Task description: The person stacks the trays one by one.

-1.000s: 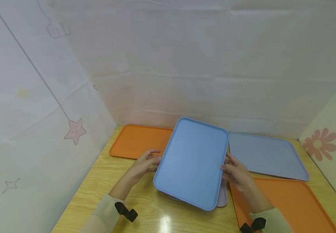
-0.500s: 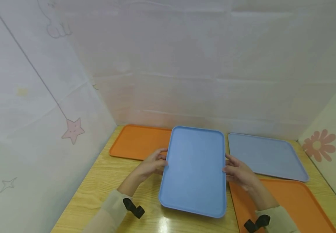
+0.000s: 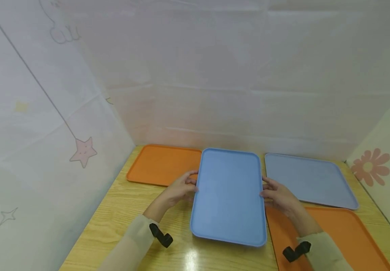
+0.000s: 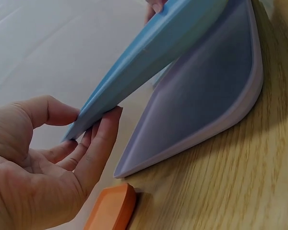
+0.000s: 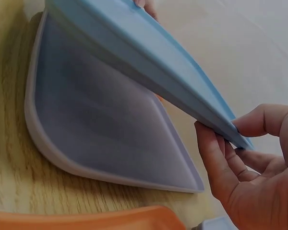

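A blue rectangular tray (image 3: 229, 197) is held in the air by its two long sides. My left hand (image 3: 180, 189) pinches the left rim, thumb on top and fingers beneath. On the opposite rim my right hand (image 3: 280, 195) grips the same way. Below it, a pale purple tray (image 4: 201, 91) lies on the wooden table; a gap between the two shows in both wrist views. In the head view the blue tray hides the purple one.
An orange tray (image 3: 164, 164) lies at the back left. At the back right is a greyish-blue tray (image 3: 310, 180), with another orange tray (image 3: 343, 233) in front of it. A pale cloth wall (image 3: 195, 75) stands behind the table (image 3: 113, 226).
The blue tray has turned from a slant to nearly straight and come over the purple tray, which it now covers in the head view. Both hands keep hold of its sides.
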Demonstrator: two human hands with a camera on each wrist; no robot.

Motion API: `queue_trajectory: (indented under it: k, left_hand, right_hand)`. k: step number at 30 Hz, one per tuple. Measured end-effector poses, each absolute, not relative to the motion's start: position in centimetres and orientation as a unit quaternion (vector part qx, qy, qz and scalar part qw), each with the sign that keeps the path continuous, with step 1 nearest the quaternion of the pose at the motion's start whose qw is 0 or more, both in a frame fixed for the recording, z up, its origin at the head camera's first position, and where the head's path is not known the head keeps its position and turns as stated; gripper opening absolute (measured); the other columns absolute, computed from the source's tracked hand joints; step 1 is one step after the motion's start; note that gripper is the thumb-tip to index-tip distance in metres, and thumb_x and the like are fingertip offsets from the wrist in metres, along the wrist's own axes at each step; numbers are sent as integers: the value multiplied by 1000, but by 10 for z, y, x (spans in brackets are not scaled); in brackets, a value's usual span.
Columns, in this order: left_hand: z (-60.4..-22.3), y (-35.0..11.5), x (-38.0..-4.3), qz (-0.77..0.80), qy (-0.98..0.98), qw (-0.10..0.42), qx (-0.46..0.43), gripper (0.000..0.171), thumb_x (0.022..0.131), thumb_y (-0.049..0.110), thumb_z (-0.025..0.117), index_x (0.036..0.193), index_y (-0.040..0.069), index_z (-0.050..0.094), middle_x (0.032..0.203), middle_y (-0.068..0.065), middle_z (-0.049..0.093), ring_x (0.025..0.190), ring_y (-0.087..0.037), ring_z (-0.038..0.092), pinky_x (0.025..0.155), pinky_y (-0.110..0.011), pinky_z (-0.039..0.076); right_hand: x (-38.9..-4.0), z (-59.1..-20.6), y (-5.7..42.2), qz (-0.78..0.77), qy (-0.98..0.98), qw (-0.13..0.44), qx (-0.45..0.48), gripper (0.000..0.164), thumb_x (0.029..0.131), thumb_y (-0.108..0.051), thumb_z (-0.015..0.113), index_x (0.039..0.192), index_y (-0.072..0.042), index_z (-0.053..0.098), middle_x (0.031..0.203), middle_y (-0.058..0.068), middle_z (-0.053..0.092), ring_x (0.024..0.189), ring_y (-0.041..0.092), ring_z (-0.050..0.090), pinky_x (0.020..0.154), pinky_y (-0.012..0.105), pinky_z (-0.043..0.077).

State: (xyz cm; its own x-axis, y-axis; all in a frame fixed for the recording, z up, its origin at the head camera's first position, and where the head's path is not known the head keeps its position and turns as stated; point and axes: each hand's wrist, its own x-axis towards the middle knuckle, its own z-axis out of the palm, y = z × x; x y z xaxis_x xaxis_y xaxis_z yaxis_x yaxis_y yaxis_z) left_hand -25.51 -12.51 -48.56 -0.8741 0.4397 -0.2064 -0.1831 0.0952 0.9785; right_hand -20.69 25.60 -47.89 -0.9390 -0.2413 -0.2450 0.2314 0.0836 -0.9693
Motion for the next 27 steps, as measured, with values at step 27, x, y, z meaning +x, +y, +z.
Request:
queue_trajectory:
  k: [27]
  left_hand:
    - [-504,-109,-280,635,727,251,65,76,89,-1,63,157,7,31,118,-19,54,91,-25,61,71,-44,60]
  right_hand:
    - [-232,-496,255,-633,751,182,42,81,93,1,62,160,2,16,133,27,53,99,22,66,86,43,59]
